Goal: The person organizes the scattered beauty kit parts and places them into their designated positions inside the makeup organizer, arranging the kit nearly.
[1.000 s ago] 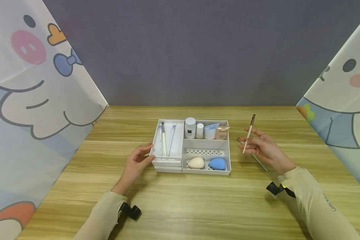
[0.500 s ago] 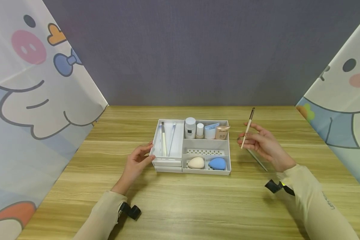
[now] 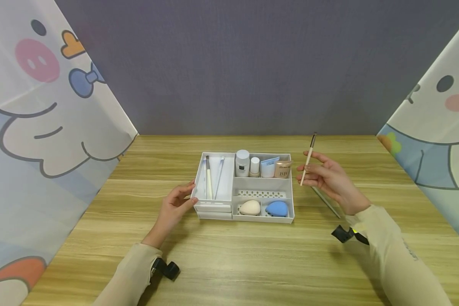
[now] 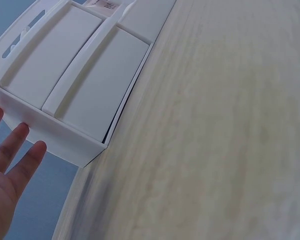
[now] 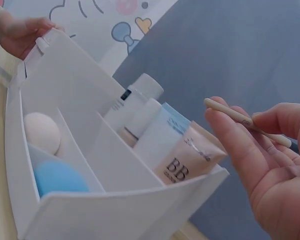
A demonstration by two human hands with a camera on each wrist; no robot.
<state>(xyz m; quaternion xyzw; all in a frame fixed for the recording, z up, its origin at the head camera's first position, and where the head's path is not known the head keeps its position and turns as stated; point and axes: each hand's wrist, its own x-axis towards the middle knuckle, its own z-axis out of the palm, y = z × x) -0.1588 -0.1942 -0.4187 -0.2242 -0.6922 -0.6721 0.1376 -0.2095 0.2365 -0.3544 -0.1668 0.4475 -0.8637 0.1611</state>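
Observation:
My right hand [image 3: 330, 176] pinches a makeup brush [image 3: 309, 157] by its pale handle between thumb and fingers, dark tip up, just right of a white makeup organizer [image 3: 262, 184]. The fingers of my left hand [image 3: 177, 202] touch the organizer's left side near its front corner; in the left wrist view they look fairly straight. Several brushes [image 3: 209, 180] lie in the left top tray. A white-capped bottle [image 3: 242, 164], a smaller bottle [image 3: 254, 165], a blue-white tube [image 3: 269, 167] and a BB cream tube [image 3: 283, 169] stand in the back compartment.
Two makeup sponges, one cream [image 3: 250, 208] and one blue [image 3: 277, 208], sit in the organizer's front compartments. Another slender brush or stick [image 3: 327, 203] lies on the wooden table [image 3: 252, 263], partly behind the right hand. A grey panel [image 3: 229, 68] rises behind, with cartoon-printed panels at both sides.
My right hand has moved left and slightly away from me with the brush, closer to the organizer; the brush tip is higher in view. The left hand has stayed in place.

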